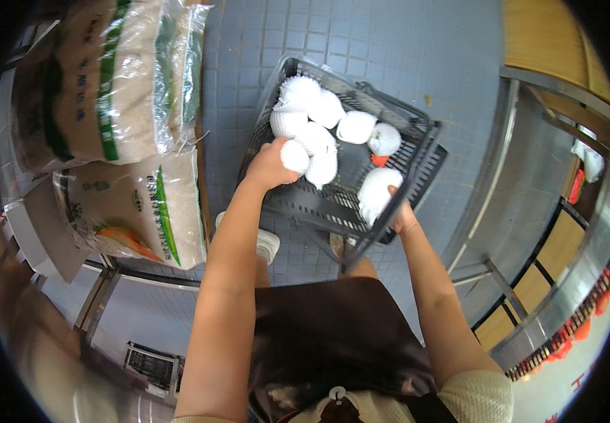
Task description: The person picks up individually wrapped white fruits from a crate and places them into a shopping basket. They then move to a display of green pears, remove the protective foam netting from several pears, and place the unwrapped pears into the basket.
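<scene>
A black plastic basket (352, 198) with a folding handle stands tilted before me, over the tiled floor. Inside lie several round items in white foam netting (356, 127), and a small orange-red thing (379, 160) shows under one of them. My left hand (271, 165) grips one white-netted item (295, 157) at the basket's near left side. At the right end, my right hand (403, 215) is at the rim, its fingers reaching inside against another netted bundle (380, 190). Whether it grips the rim or the bundle is unclear. What the netting wraps is hidden.
Large plastic sacks (135, 211) bearing writing are stacked at the left beside a cardboard box (46, 232). A metal-framed shelf (511, 127) runs along the right. My shoes are on the blue-grey tiled floor (236, 106) just below the basket.
</scene>
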The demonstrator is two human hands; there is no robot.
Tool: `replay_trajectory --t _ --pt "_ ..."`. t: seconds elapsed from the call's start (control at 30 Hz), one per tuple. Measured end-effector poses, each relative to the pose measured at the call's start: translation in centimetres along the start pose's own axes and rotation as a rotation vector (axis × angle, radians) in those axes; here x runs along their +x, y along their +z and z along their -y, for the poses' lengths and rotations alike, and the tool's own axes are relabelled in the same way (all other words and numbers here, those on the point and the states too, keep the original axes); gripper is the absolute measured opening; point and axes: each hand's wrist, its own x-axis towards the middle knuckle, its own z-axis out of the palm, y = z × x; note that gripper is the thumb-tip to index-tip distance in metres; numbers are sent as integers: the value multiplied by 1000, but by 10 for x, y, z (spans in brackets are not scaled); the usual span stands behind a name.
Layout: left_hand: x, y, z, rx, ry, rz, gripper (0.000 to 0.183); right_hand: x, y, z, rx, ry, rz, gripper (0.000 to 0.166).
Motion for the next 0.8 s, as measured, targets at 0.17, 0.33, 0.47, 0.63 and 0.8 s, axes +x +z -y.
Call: replay_trajectory --t 0.17,0.33,0.47,0.63,0.8 --pt "-147 -48 -84 -634 136 -257 75 -164 7 72 207 -44 45 74" --pt "-353 -80 -150 -799 200 -401 90 -332 94 181 -232 -350 491 84" --pt "-501 -105 -175 -1086 217 -411 96 -416 188 203 -77 -9 937 98" --pt "-640 -159 -158 -1217 358 -795 93 -478 314 173 -317 31 1078 102" --pt "-705 -282 -50 -1078 217 -1259 82 -545 445 129 -560 19 1259 106"
